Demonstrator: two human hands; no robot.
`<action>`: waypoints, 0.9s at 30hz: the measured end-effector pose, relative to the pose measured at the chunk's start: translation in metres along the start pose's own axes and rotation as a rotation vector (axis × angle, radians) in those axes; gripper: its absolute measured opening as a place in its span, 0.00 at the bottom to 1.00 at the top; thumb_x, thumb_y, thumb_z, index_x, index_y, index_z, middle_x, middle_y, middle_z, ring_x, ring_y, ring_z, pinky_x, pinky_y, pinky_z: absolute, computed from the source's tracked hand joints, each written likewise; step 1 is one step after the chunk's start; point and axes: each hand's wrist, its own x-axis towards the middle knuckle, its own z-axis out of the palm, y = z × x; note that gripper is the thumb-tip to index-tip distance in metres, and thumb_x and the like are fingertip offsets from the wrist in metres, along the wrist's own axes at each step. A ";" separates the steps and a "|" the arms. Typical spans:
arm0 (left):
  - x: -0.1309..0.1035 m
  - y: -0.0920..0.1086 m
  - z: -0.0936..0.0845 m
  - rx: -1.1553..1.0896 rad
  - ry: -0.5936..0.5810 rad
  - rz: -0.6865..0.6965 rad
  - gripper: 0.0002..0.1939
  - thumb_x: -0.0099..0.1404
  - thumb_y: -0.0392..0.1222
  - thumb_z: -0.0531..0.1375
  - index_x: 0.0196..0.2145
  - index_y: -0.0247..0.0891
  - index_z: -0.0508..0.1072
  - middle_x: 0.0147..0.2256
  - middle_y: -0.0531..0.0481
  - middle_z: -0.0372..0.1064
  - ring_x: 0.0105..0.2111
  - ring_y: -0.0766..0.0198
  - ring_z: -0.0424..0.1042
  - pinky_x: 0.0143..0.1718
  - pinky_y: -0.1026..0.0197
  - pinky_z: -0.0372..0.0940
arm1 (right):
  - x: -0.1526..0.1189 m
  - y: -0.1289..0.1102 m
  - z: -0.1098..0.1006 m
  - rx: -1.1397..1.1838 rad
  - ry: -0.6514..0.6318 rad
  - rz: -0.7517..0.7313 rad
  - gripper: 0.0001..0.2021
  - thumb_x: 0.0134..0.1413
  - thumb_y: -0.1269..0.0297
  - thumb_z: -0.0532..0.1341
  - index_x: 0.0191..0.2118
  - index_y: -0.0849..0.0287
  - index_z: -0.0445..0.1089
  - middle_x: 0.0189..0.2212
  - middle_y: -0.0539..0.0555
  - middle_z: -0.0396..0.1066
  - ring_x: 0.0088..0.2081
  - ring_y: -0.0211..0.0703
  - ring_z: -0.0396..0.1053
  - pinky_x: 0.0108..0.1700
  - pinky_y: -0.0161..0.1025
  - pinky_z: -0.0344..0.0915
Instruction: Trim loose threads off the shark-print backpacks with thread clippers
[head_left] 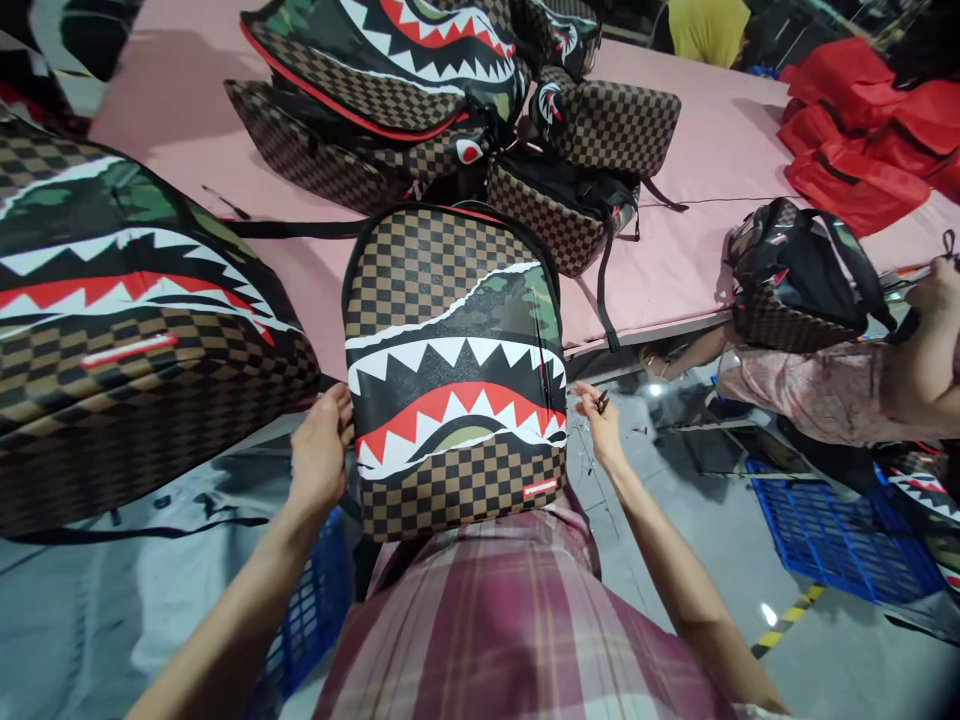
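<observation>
Backpack upright at worktop's near edge, probably being checked. Left hand at its side, can't tell if clamped; right hand's fingers closed on small dark tool. Next move likely needs steady support.

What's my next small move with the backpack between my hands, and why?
Perhaps steady the backpack on its right: your left hand is at its left edge, while your right hand, holding a small dark item, is beside the right.
</observation>
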 end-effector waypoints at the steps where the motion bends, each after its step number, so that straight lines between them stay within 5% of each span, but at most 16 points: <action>1: -0.004 0.006 0.001 0.096 0.088 0.087 0.20 0.67 0.48 0.48 0.51 0.36 0.67 0.46 0.45 0.70 0.45 0.57 0.69 0.51 0.50 0.64 | -0.004 -0.004 -0.003 -0.040 -0.033 -0.043 0.17 0.52 0.57 0.57 0.45 0.58 0.72 0.38 0.55 0.73 0.33 0.40 0.68 0.38 0.38 0.64; 4: -0.028 0.026 0.013 0.337 0.150 0.513 0.15 0.64 0.41 0.52 0.47 0.35 0.70 0.47 0.46 0.68 0.51 0.56 0.64 0.56 0.48 0.57 | -0.015 -0.014 -0.003 -0.183 -0.178 -0.167 0.17 0.49 0.62 0.61 0.47 0.55 0.72 0.34 0.51 0.70 0.30 0.36 0.64 0.34 0.35 0.61; 7: -0.060 0.037 0.039 0.487 -0.167 0.865 0.13 0.65 0.36 0.49 0.44 0.36 0.70 0.45 0.48 0.70 0.55 0.55 0.60 0.56 0.49 0.57 | -0.019 -0.021 0.005 -0.283 -0.231 -0.278 0.19 0.48 0.63 0.63 0.48 0.54 0.71 0.31 0.49 0.68 0.28 0.35 0.62 0.31 0.34 0.60; 11: -0.090 0.035 0.079 0.585 -0.624 1.133 0.15 0.65 0.33 0.50 0.45 0.39 0.71 0.48 0.48 0.70 0.58 0.51 0.57 0.56 0.45 0.55 | -0.016 -0.031 0.017 -0.330 -0.228 -0.418 0.12 0.53 0.62 0.60 0.43 0.54 0.74 0.30 0.52 0.69 0.31 0.39 0.65 0.34 0.36 0.63; 13: -0.091 0.035 0.095 0.554 -0.672 1.133 0.15 0.66 0.33 0.49 0.45 0.39 0.71 0.48 0.47 0.70 0.57 0.52 0.57 0.56 0.46 0.54 | -0.015 -0.035 0.020 -0.341 -0.222 -0.466 0.10 0.55 0.62 0.59 0.42 0.55 0.74 0.31 0.53 0.70 0.31 0.40 0.66 0.34 0.37 0.63; 18: -0.056 0.063 0.141 0.619 -0.399 0.790 0.13 0.68 0.41 0.49 0.46 0.35 0.68 0.43 0.44 0.69 0.45 0.57 0.66 0.46 0.56 0.62 | -0.014 -0.037 0.021 -0.337 -0.229 -0.554 0.11 0.57 0.62 0.57 0.42 0.56 0.74 0.31 0.55 0.72 0.30 0.40 0.68 0.32 0.37 0.64; 21: -0.031 0.088 0.167 0.828 -0.302 0.664 0.23 0.64 0.50 0.55 0.52 0.33 0.62 0.44 0.40 0.65 0.44 0.52 0.64 0.44 0.53 0.62 | -0.014 -0.032 0.019 -0.321 -0.335 -0.616 0.12 0.58 0.59 0.56 0.41 0.56 0.75 0.26 0.54 0.73 0.26 0.40 0.68 0.28 0.36 0.63; 27: -0.009 0.093 0.178 0.962 -0.399 0.507 0.31 0.60 0.56 0.57 0.55 0.34 0.58 0.45 0.41 0.62 0.46 0.50 0.64 0.43 0.53 0.60 | 0.001 -0.018 0.005 -0.366 -0.560 -0.607 0.12 0.56 0.57 0.59 0.41 0.54 0.75 0.31 0.55 0.75 0.30 0.41 0.71 0.31 0.37 0.66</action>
